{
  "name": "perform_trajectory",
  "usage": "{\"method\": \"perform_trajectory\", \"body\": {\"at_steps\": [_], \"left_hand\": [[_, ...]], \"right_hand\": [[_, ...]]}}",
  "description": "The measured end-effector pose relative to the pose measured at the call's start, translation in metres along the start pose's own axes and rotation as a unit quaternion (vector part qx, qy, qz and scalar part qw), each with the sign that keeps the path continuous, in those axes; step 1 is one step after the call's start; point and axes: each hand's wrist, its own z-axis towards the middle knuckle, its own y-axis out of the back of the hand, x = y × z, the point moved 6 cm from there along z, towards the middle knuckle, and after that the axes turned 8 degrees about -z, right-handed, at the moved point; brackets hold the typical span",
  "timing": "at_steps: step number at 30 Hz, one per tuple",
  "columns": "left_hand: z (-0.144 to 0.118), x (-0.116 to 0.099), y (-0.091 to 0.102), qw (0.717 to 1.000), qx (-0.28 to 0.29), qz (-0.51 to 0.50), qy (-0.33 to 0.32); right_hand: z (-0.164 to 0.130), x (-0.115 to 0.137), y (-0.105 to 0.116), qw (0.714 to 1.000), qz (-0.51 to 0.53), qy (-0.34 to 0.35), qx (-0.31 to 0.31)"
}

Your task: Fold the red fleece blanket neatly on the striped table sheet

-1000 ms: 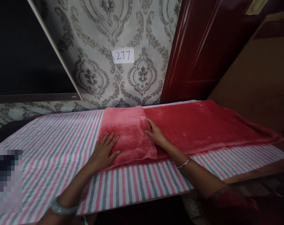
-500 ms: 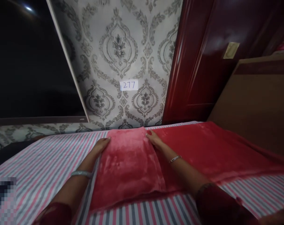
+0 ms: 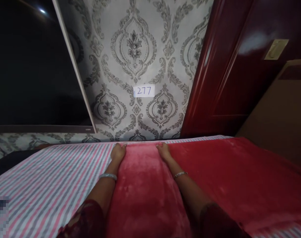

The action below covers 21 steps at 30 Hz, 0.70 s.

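A plush red blanket point(image 3: 145, 185) lies on the bed, its left part folded over into a band and the rest spread flat to the right. At the band's far left corner, my left hand point(image 3: 118, 152) is closed on the edge, thumb pointing inward. My right hand point(image 3: 163, 150) grips the far right corner of the same band in the same way. The fingertips under the cloth are hidden. Both forearms reach forward along the band's sides, a pale bangle on the left wrist and a thin metal one on the right.
A striped sheet point(image 3: 53, 178) covers the surface. Beyond it stands a patterned wall point(image 3: 134, 112) with a paper label point(image 3: 144, 90) reading 277. A dark screen point(image 3: 36, 72) is at left; a dark red wooden panel point(image 3: 222, 82) and a brown board point(image 3: 284, 109) are at right.
My view has come closer to the blanket and tilted. My left hand has moved inward, to the band's far corner, and both hands now sit at its far edge.
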Motion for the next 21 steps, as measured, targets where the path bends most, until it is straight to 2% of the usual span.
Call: {"method": "perform_trajectory", "body": {"at_steps": [3, 6, 15, 21], "left_hand": [[-0.006, 0.005, -0.005, 1.0, 0.0, 0.022, 0.0], [-0.007, 0.004, -0.007, 0.999, 0.001, 0.039, -0.01], [-0.006, 0.003, -0.012, 0.998, -0.011, 0.068, -0.015], [-0.008, 0.004, -0.011, 0.997, -0.023, 0.063, -0.023]], "right_hand": [[-0.007, -0.008, 0.002, 0.997, -0.067, -0.01, -0.033], [-0.009, -0.008, 0.003, 0.991, -0.127, -0.013, -0.038], [-0.018, 0.008, 0.002, 0.955, -0.295, -0.019, -0.002], [-0.028, 0.023, 0.009, 0.932, -0.361, 0.004, 0.02]]}}
